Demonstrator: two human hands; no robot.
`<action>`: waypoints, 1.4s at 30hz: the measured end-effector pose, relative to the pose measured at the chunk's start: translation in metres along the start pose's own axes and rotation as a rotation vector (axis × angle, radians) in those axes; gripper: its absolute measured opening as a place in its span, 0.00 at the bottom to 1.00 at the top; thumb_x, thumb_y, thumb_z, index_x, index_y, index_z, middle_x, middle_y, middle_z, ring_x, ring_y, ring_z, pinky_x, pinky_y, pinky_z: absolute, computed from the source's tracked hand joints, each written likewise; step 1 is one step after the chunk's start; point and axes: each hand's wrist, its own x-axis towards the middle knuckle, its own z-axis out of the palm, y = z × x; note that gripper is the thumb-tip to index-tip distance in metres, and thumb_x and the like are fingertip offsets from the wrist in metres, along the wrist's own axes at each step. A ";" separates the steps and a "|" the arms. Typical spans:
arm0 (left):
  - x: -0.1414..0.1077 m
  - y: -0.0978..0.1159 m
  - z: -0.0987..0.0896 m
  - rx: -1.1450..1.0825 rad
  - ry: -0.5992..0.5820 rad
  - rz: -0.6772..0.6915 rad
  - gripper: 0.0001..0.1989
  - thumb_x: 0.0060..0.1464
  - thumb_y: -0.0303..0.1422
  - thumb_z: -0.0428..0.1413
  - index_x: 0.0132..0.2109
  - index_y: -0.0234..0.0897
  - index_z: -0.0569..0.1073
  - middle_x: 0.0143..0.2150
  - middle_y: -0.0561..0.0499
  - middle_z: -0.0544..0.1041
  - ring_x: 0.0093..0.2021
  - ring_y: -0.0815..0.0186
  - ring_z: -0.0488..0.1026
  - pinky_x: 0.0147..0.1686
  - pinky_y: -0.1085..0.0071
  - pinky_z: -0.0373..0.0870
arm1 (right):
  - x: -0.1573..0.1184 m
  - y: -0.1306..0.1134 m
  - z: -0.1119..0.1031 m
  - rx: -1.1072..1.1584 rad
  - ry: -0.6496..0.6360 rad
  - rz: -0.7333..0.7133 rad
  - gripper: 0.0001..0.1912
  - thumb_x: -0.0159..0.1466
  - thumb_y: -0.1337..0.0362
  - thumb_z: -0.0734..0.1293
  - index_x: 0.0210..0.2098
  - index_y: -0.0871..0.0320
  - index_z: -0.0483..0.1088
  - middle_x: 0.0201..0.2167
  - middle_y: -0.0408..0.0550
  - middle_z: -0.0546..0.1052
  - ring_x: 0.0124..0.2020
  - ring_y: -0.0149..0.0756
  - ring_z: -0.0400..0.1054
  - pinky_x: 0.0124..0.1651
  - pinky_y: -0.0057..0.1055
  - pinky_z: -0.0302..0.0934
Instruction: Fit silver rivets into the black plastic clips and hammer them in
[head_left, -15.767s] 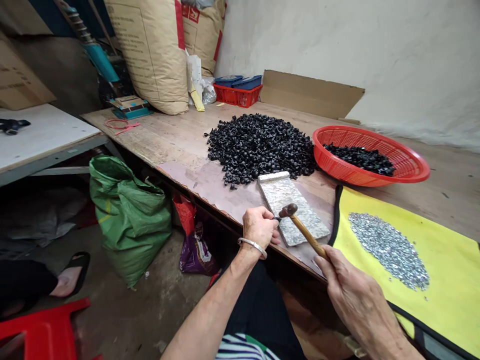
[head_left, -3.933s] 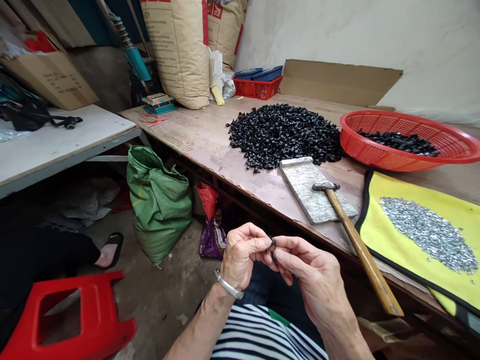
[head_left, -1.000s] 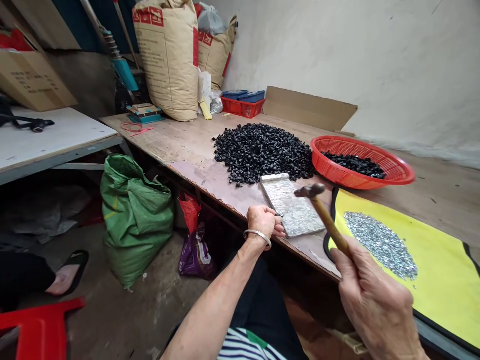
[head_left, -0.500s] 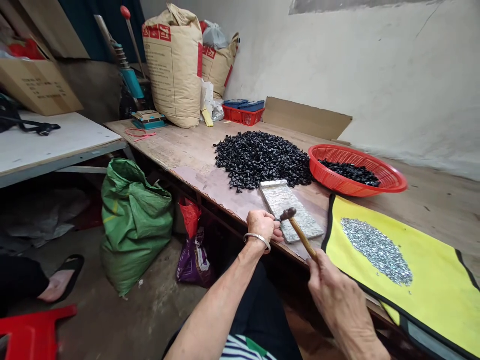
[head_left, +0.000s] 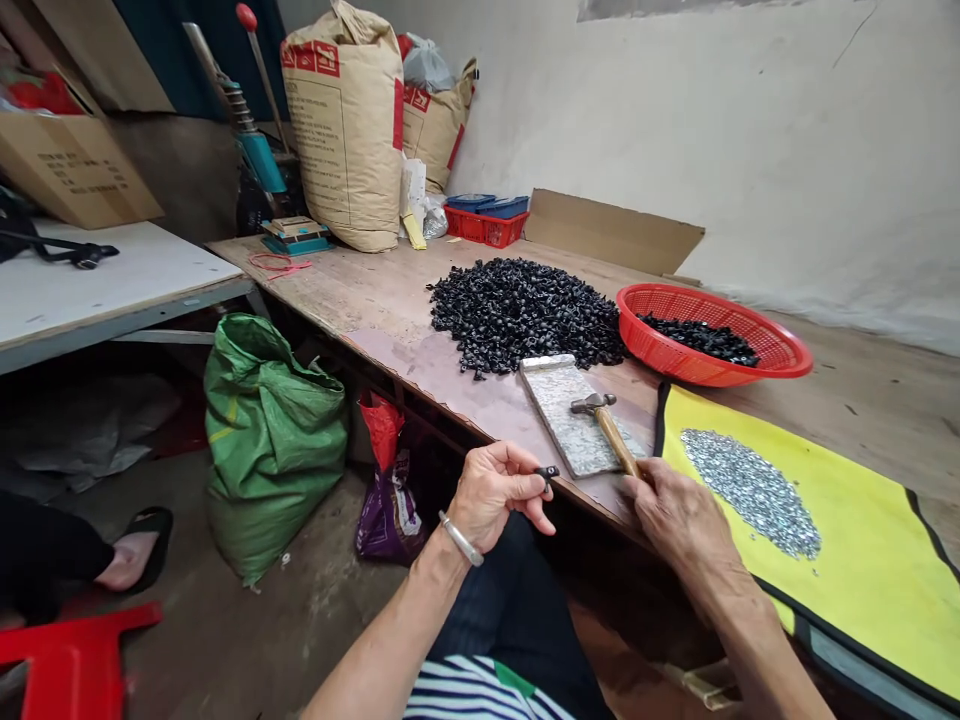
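Between thumb and forefinger, my left hand [head_left: 499, 495] pinches a small black plastic part [head_left: 550, 472] just off the table's front edge. My right hand [head_left: 679, 515] is wrapped round the wooden handle of a hammer [head_left: 616, 440]. The hammer's head rests on or just over a grey stone slab [head_left: 555, 405]; contact is hard to judge. Behind the slab lies a big pile of black plastic parts [head_left: 525, 310]. To the right, small shiny metal pieces [head_left: 750, 492] are spread on a yellow cloth [head_left: 885, 540] with black edging.
A red plastic basket [head_left: 780, 350] holds more black parts. Farther back stand a paper sack [head_left: 345, 140], a hand press [head_left: 262, 165] and a small red crate [head_left: 487, 228]. A green sack [head_left: 274, 450] and a purple bag [head_left: 390, 510] are below the table's left edge; another person's foot [head_left: 127, 560] shows.
My left hand has drawn back from the slab toward me and lower, carrying the black part. The hammer's head has shifted away from that hand, farther over the slab.
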 end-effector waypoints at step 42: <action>-0.049 0.007 -0.015 0.824 -0.041 0.791 0.09 0.51 0.19 0.54 0.36 0.36 0.76 0.30 0.50 0.74 0.27 0.72 0.70 0.25 0.76 0.69 | -0.097 -0.062 0.040 0.937 0.026 -0.237 0.08 0.57 0.65 0.68 0.37 0.52 0.74 0.27 0.40 0.74 0.21 0.25 0.63 0.20 0.22 0.58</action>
